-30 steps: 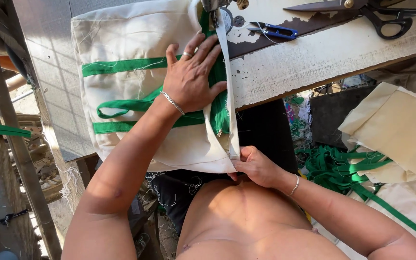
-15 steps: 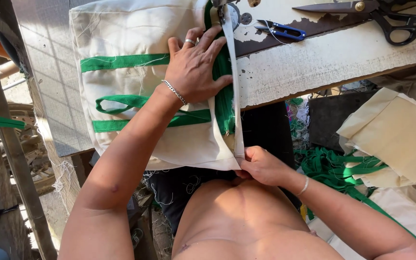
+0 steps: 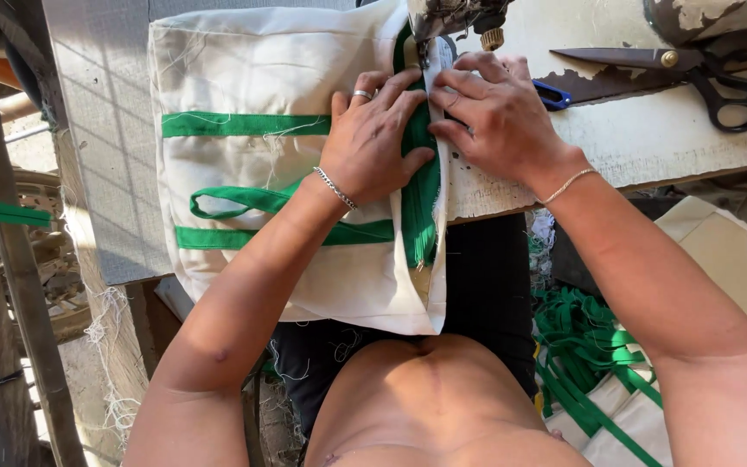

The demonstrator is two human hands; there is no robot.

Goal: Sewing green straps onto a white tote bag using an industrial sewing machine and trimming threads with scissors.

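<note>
Both hands press flat, fingers spread, holding nothing — left hand [image 3: 373, 143] on the cream bag [image 3: 252, 173] beside its green edging [image 3: 421, 195], right hand [image 3: 494, 117] just beside, under the sewing machine head [image 3: 451, 17]. Black scissors [image 3: 693, 69] lie well apart on the table [image 3: 650, 138].

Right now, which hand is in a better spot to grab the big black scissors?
Probably the right hand. It rests on the bag's edge beside the sewing machine, on the same side as the scissors, with bare tabletop between. The left hand presses the cream bag farther away.
</note>
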